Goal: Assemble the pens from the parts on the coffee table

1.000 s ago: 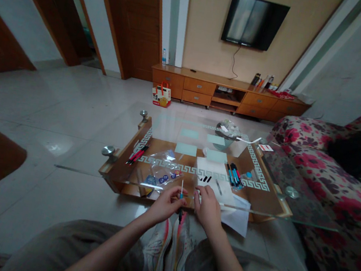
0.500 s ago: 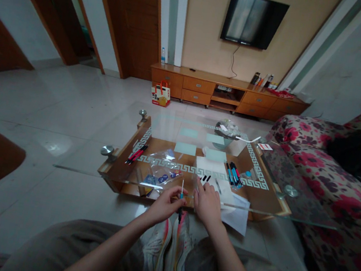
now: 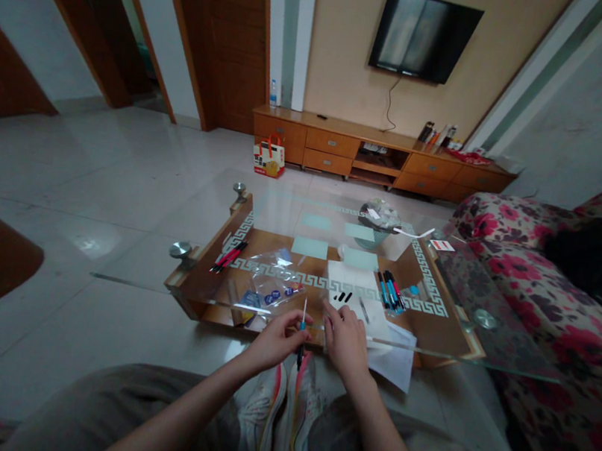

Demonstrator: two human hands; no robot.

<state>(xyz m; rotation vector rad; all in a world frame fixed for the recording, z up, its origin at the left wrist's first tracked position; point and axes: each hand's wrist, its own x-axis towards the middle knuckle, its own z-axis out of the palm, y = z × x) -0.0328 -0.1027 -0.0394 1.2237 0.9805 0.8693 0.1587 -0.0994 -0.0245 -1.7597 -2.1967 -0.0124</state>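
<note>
While the left hand, at lower centre of the frame, holds a slim pen between thumb and fingers, the right hand hangs just to its right, and there's the relation to watch: a small gap, neither hand touching the other! The pen stands almost upright in the frame, long axis running up and down, thin pale tip at the top, blue band at the fingers, dark end down towards the shoes. So from the right hand the pen lies straight left, side-on, at the near edge of the glass bench. And the right? Fingers bent, index stretched towards upper left (whether anything sits in that narrow pinch, I can't tell from here). Just above those fingers, a few small black pieces show against a white sheet, the right hand clearly the nearer; blue and black pens lie farther up and right, red and black pens well off to the left.
</note>
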